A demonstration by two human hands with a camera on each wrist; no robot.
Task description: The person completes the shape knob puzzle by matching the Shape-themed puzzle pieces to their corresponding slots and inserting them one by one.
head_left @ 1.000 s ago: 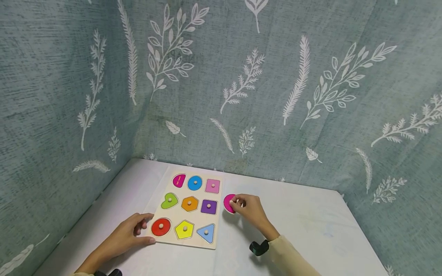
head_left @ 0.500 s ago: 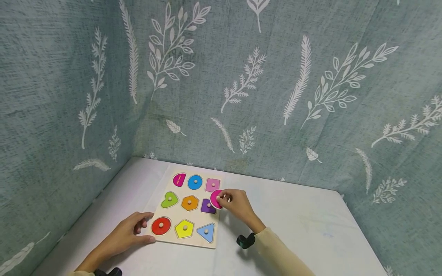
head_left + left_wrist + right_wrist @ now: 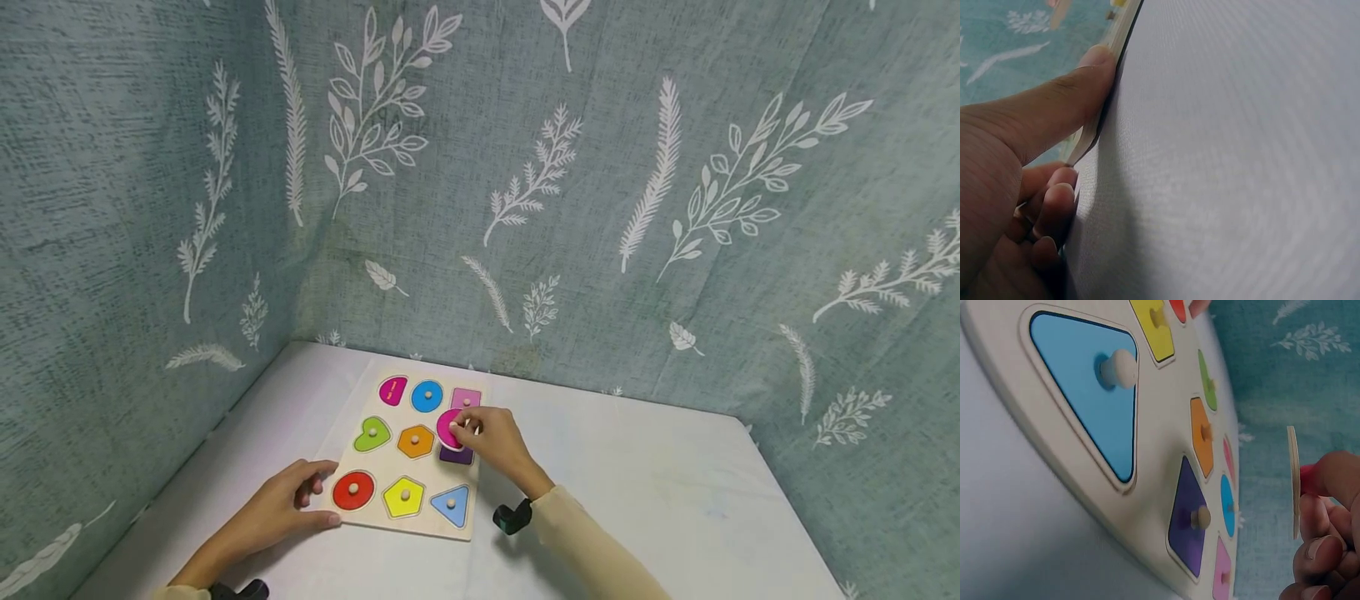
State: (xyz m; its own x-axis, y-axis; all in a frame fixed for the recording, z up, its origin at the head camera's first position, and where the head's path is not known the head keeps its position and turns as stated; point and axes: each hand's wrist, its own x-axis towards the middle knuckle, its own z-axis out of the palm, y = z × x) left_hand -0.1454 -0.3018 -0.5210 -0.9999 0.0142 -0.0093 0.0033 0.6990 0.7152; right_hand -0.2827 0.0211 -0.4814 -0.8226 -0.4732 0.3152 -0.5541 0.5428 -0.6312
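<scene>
A wooden peg puzzle board (image 3: 382, 462) lies on the white table. Above its right side, my right hand (image 3: 497, 437) pinches the small knob of a magenta puzzle piece (image 3: 447, 427) with a curved edge. In the right wrist view the piece (image 3: 1294, 487) is edge-on, apart from the board. It overlaps the purple piece (image 3: 457, 456) and part of the pink square (image 3: 467, 398) in the head view. My left hand (image 3: 281, 508) holds the board's near left corner, thumb (image 3: 1094, 69) on the near edge and index finger at the left edge. A magenta half-round recess (image 3: 392, 391) with lettering shows at the far left.
Other knobbed pieces sit in the board: a blue circle (image 3: 427, 396), green heart (image 3: 372, 433), orange hexagon (image 3: 416, 442), red circle (image 3: 353, 490), yellow pentagon (image 3: 403, 497) and blue triangle (image 3: 451, 505). Leaf-patterned cloth (image 3: 480, 208) hangs behind and left of the table (image 3: 637, 483).
My right hand has carried the magenta piece leftward from beside the board to above its right side. My left hand stays at the corner.
</scene>
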